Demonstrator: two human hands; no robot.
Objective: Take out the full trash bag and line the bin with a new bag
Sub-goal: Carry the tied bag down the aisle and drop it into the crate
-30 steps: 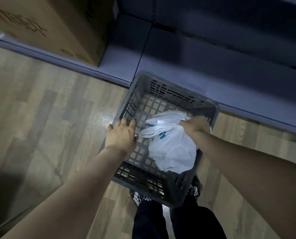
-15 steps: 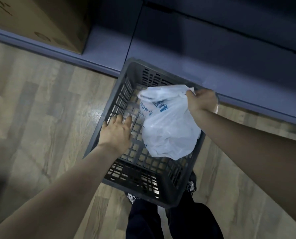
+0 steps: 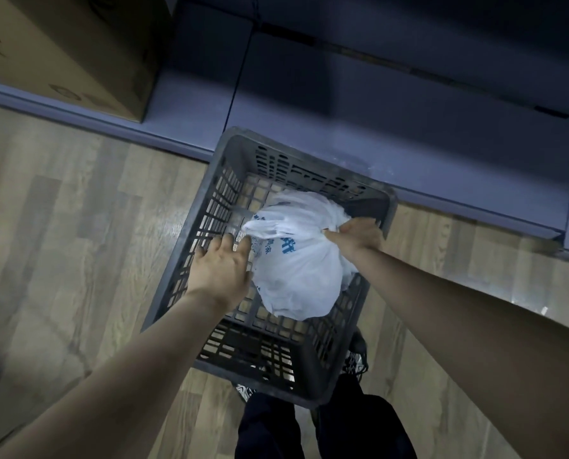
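A grey slatted plastic crate serves as the bin and stands on the wood floor in front of my legs. Inside it, toward the right side, is a full white trash bag with blue print. My right hand is shut on the bag's gathered top near the crate's right rim. My left hand hovers over the crate's left half with fingers spread, its fingertips at the bag's loose left handle, holding nothing.
A low blue-grey shelf base runs along the wall just behind the crate. A cardboard box sits on it at the upper left. My dark trouser legs and shoes are under the crate's near edge.
Half a second ago the bag was lifted toward the crate's far right corner; now it hangs lower inside the crate. My left hand has moved right, closer to the bag.
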